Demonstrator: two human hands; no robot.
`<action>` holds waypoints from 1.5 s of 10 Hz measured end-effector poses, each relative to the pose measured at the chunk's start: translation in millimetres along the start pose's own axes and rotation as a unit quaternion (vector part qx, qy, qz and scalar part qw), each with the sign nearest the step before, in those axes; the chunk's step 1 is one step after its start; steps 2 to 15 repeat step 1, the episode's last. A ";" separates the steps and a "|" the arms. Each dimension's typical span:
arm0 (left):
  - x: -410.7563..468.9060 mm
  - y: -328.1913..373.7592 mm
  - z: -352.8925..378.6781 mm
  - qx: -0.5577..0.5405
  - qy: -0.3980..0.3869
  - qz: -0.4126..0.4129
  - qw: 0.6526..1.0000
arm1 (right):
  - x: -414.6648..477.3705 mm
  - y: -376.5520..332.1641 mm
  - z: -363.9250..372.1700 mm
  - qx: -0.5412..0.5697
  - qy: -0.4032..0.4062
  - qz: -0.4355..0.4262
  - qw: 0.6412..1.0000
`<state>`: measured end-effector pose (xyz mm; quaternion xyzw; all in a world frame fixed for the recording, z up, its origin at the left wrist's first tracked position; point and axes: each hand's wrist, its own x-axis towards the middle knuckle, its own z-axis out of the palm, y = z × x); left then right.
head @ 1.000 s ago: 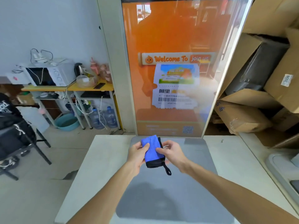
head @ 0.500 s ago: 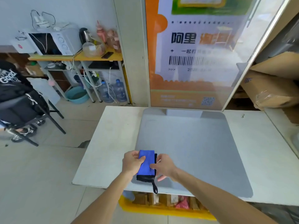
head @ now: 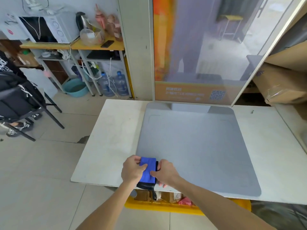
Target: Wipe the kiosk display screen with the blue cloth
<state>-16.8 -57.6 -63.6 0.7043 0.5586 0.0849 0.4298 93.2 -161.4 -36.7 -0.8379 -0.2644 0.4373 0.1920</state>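
Note:
The folded blue cloth (head: 148, 170), black-edged with a short black loop hanging below, is held between both hands over the near edge of the white table (head: 109, 138). My left hand (head: 132, 170) grips its left side, thumb on top. My right hand (head: 166, 172) grips its right side. The kiosk display screen (head: 196, 52) stands upright at the table's far side, orange at its left and bottom, with a QR code low on the right. The kiosk's grey base plate (head: 196, 146) lies flat between the screen and my hands.
Cardboard boxes (head: 282, 80) are stacked to the right. A yellow crate (head: 162, 206) sits under the table's near edge. On the left are shelves with a microwave (head: 44, 29), water bottles (head: 114, 83), a teal basin and a black chair (head: 21, 100) on the tiled floor.
The view has dropped from the upper screen to the table. Both hands with the cloth have come back from near the screen's foot to the table's near edge.

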 end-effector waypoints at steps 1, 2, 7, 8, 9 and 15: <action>1.0 7.1 -8.8 -0.006 0.038 -0.009 0.999 | -2.0 0.4 -17.0 0.037 0.017 0.015 0.999; 1.0 7.1 -8.8 -0.006 0.038 -0.009 0.999 | -2.0 0.4 -17.0 0.037 0.017 0.015 0.999; 1.0 7.1 -8.8 -0.006 0.038 -0.009 0.999 | -2.0 0.4 -17.0 0.037 0.017 0.015 0.999; 1.0 7.1 -8.8 -0.006 0.038 -0.009 0.999 | -2.0 0.4 -17.0 0.037 0.017 0.015 0.999; 1.0 7.1 -8.8 -0.006 0.038 -0.009 0.999 | -2.0 0.4 -17.0 0.037 0.017 0.015 0.999; 1.0 7.1 -8.8 -0.006 0.038 -0.009 0.999 | -2.0 0.4 -17.0 0.037 0.017 0.015 0.999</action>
